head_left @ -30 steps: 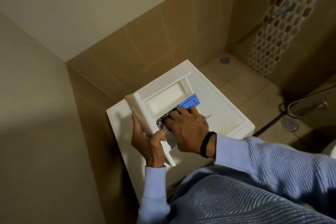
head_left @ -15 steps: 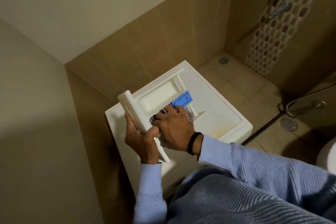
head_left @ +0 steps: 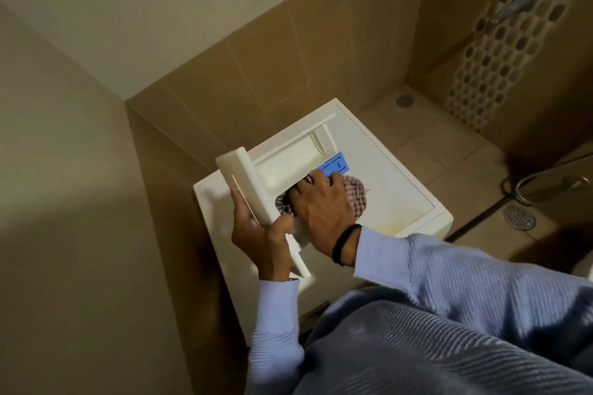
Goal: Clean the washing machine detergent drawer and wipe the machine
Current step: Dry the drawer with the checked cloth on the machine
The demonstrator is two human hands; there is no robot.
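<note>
Holding the drawer [head_left: 282,170] clear of its slot and above the top of the washing machine [head_left: 407,199], the person carries it tilted in the air, likely so that the compartments face the eyes and the wiping hand can reach into them; the left hand [head_left: 260,237] grips the front panel [head_left: 244,183] at its lower end, thumb on one face and fingers wrapped behind, which gives a firm handle and leaves the open tray free; the right hand [head_left: 321,208] is curled down over a bunched checked cloth [head_left: 356,199], pressing it into the near compartment just beside the blue flap [head_left: 335,163]; the cloth spills out at both sides of the hand, so only part of it works against the plastic; whether the fingertips reach the compartment floor is hidden by the hand itself. A black band [head_left: 345,244] sits on the right wrist, above a blue ribbed sleeve. Judging by this, the step in hand is wiping out the drawer; the far long compartment looks pale and bare, and the machine's own surfaces are not yet being wiped; a yellowish stain near the front edge of the top suggests work remains there. The machine stands in a tiled corner, near a floor drain [head_left: 519,218], a sensible spot for wet cleaning.
</note>
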